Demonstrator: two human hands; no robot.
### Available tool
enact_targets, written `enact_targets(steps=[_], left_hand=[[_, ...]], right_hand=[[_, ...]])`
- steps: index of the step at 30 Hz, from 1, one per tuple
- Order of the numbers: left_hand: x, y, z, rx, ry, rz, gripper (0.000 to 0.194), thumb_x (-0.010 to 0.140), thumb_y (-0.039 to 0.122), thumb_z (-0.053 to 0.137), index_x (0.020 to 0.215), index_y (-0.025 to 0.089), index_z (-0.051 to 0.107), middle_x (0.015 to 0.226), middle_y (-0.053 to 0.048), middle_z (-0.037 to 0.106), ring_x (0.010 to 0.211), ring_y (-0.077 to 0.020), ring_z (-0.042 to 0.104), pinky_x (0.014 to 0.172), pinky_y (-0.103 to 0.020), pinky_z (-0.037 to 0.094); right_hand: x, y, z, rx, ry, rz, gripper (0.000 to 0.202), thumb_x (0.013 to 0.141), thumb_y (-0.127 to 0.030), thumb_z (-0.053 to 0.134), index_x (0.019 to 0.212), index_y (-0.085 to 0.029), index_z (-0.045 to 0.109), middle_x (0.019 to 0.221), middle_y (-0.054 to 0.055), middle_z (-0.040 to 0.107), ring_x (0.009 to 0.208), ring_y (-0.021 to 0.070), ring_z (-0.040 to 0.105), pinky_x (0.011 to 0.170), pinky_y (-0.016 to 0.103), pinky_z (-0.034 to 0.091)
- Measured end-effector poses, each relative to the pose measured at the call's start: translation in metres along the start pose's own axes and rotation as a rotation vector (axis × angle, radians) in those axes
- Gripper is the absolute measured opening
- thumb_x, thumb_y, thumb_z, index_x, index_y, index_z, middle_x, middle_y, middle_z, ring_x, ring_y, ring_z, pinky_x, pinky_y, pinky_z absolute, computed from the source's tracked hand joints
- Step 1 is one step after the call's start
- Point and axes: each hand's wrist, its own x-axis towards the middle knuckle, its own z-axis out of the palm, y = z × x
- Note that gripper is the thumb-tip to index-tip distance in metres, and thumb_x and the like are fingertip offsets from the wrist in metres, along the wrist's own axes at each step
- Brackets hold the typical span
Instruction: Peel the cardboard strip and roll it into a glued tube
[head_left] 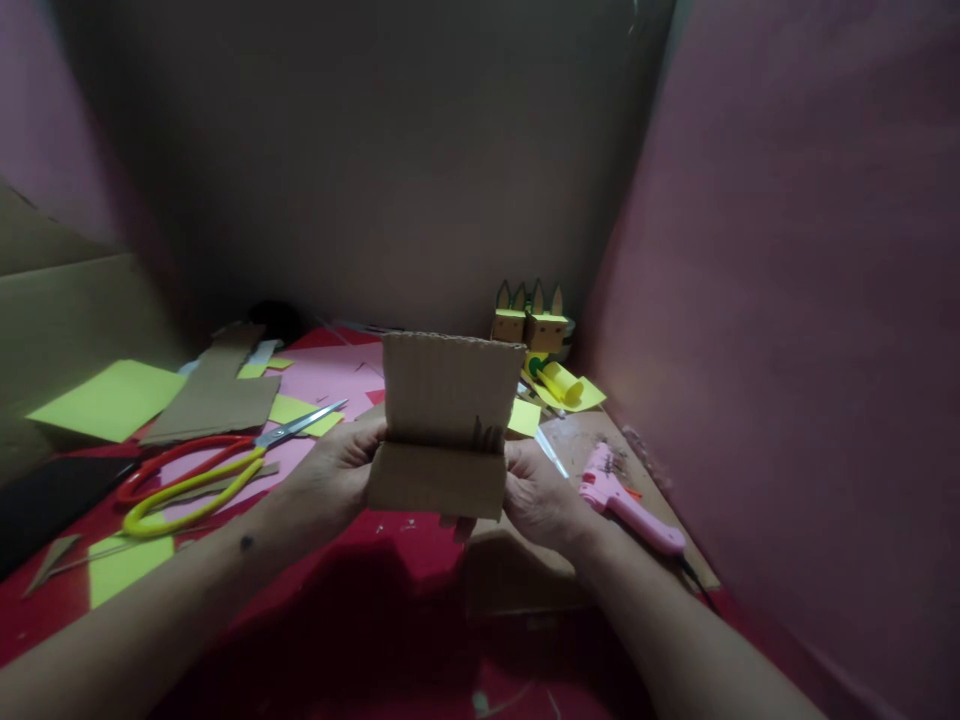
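Both hands grip a folded piece of brown cardboard (450, 395) in the middle of the view, raised over the red surface. A crease runs across it: the taller panel stands up behind and a shorter flap juts toward me. My left hand (352, 465) has its left edge, fingers partly hidden behind the card. At the right edge is my right hand (536, 490), likewise closed on it with fingertips out of sight. Dark marks show on the upright panel near the crease. Beyond my left hand lie open scissors (225, 470) with red and yellow handles.
A pink glue gun (634, 510) lies on a board (660, 480) at right. Small cardboard houses (529, 325) stand at the back. Yellow paper (112, 400), pink paper (330, 370) and cardboard strips (217, 385) are strewn at left. A pink wall (810, 300) rises close on the right.
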Motion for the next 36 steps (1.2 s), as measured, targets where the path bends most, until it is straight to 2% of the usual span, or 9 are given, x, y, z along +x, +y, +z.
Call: enact_targets(steps=[5,13,18,22,25,28,33,36], left_hand=[[0.0,0.004,0.003,-0.05,0.043,-0.05,0.014,0.065,0.021,0.073,0.078,0.022,0.076,0.068,0.0,0.07,0.075,-0.0187,0.064,0.06,-0.025,0.051],[-0.002,0.002,0.003,-0.098,0.023,-0.015,0.011,0.064,0.019,0.074,0.074,0.024,0.076,0.069,0.001,0.071,0.074,-0.0175,0.064,0.059,-0.023,0.052],[-0.002,0.003,0.005,-0.111,0.008,-0.038,0.01,0.065,0.021,0.073,0.075,0.021,0.075,0.065,0.001,0.069,0.068,-0.0166,0.063,0.059,-0.025,0.053],[0.002,-0.008,0.001,-0.128,0.038,-0.069,0.004,0.065,0.017,0.07,0.068,0.019,0.07,0.055,0.004,0.064,0.053,-0.011,0.057,0.049,-0.02,0.045],[0.005,-0.013,-0.001,-0.098,0.064,-0.101,0.004,0.06,0.015,0.067,0.059,0.018,0.065,0.047,0.006,0.059,0.042,-0.0073,0.048,0.039,-0.016,0.036],[0.006,-0.012,-0.001,-0.065,0.033,-0.132,0.004,0.06,0.02,0.066,0.059,0.017,0.065,0.046,0.005,0.058,0.039,-0.0075,0.046,0.036,-0.017,0.034],[0.005,-0.014,-0.002,-0.017,0.012,-0.123,0.007,0.061,0.014,0.059,0.063,0.018,0.065,0.049,0.005,0.058,0.042,-0.0091,0.048,0.037,-0.019,0.036],[0.005,-0.016,-0.002,0.028,0.045,-0.101,0.01,0.059,0.013,0.057,0.064,0.019,0.063,0.05,0.007,0.056,0.042,-0.0091,0.047,0.036,-0.019,0.036]], right_hand=[[-0.001,0.0,-0.002,-0.039,0.005,-0.013,0.048,0.084,-0.062,0.054,0.072,-0.018,0.07,0.054,0.001,0.063,0.058,0.0135,0.064,0.052,0.024,0.05],[-0.001,0.003,-0.002,-0.066,0.034,-0.018,0.047,0.084,-0.059,0.056,0.069,-0.017,0.07,0.055,0.001,0.063,0.057,0.0127,0.063,0.052,0.022,0.047],[0.001,0.001,0.0,-0.038,0.023,0.01,0.043,0.083,-0.057,0.058,0.074,-0.016,0.07,0.056,0.001,0.064,0.056,0.013,0.063,0.051,0.023,0.049],[0.002,0.0,0.002,-0.01,0.091,0.017,0.037,0.082,-0.05,0.062,0.073,-0.015,0.07,0.05,-0.001,0.062,0.047,0.0109,0.06,0.048,0.021,0.048],[0.002,-0.002,0.003,0.069,0.106,0.04,0.026,0.074,-0.04,0.072,0.072,-0.014,0.07,0.048,-0.002,0.062,0.04,0.0094,0.057,0.046,0.021,0.049],[0.002,-0.003,0.003,0.142,0.088,0.036,0.02,0.068,-0.03,0.077,0.076,-0.013,0.071,0.054,-0.001,0.066,0.043,0.01,0.059,0.048,0.023,0.052],[0.003,-0.001,0.002,0.11,0.075,0.002,0.022,0.078,-0.035,0.067,0.072,-0.013,0.07,0.053,-0.001,0.066,0.043,0.0087,0.059,0.048,0.021,0.051],[0.003,-0.001,0.002,0.106,0.088,-0.006,0.025,0.078,-0.037,0.067,0.07,-0.014,0.07,0.051,-0.002,0.064,0.044,0.0089,0.059,0.047,0.02,0.048]])
